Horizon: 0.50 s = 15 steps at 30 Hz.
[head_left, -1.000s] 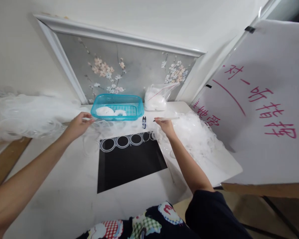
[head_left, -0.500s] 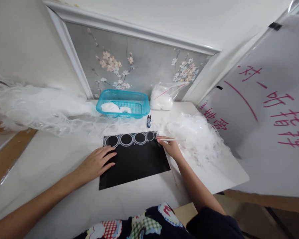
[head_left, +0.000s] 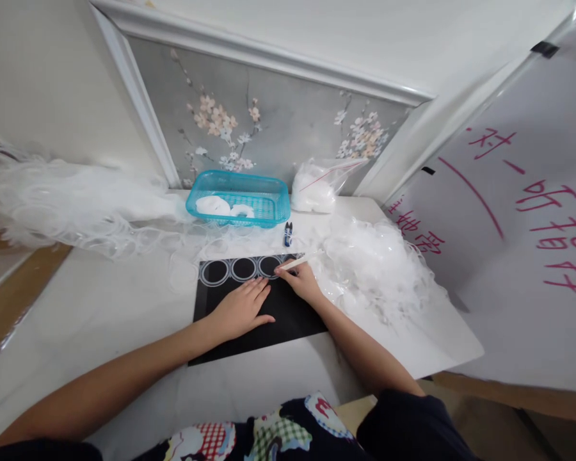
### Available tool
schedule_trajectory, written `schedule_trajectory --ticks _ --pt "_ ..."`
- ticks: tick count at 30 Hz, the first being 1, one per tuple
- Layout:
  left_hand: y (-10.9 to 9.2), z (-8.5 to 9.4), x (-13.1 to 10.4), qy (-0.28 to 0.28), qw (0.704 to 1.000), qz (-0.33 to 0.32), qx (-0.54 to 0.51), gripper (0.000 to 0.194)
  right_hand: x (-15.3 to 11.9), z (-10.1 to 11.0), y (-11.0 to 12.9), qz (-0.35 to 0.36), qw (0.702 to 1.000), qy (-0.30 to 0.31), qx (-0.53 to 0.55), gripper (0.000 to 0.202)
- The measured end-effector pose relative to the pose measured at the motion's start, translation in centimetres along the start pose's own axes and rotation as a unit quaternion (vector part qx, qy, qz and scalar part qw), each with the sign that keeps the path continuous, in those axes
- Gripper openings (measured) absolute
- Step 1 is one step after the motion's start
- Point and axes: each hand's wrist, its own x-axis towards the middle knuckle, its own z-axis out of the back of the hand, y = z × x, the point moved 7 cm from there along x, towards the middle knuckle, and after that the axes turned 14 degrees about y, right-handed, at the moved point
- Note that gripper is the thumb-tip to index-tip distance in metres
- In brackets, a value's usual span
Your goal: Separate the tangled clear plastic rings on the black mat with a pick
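The left hand lies flat on the black mat while, farther right, the right hand pinches a slim white stick.

white table, black sheet, blue basket, snips

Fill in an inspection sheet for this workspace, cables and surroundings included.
Surface: white table, black sheet lying on it
Job's things: pale ring strip along the sheet's far edge; white pen-like tool
Clutter: left heap and right heap of translucent ringed material; turquoise basket holding white pieces; plastic bag; small snips
Hands: left hand resting on the sheet; right hand holding the tool
Cables: nothing seen
Surroundings: framed blossom picture behind; white board with reddish handwriting at right
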Motion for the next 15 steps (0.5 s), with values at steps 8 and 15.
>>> schedule_trajectory --ticks 8,15 --pt "0.06 -0.2 -0.2 0.003 0.999 -0.015 -0.034 0.071 -0.25 -0.48 -0.36 -0.004 1.0 0.015 -0.018 0.022" --pt "0.22 -0.09 0.17 0.015 0.998 -0.023 -0.048 0.07 -0.29 -0.51 -0.38 0.005 0.999 0.011 -0.044 0.019"
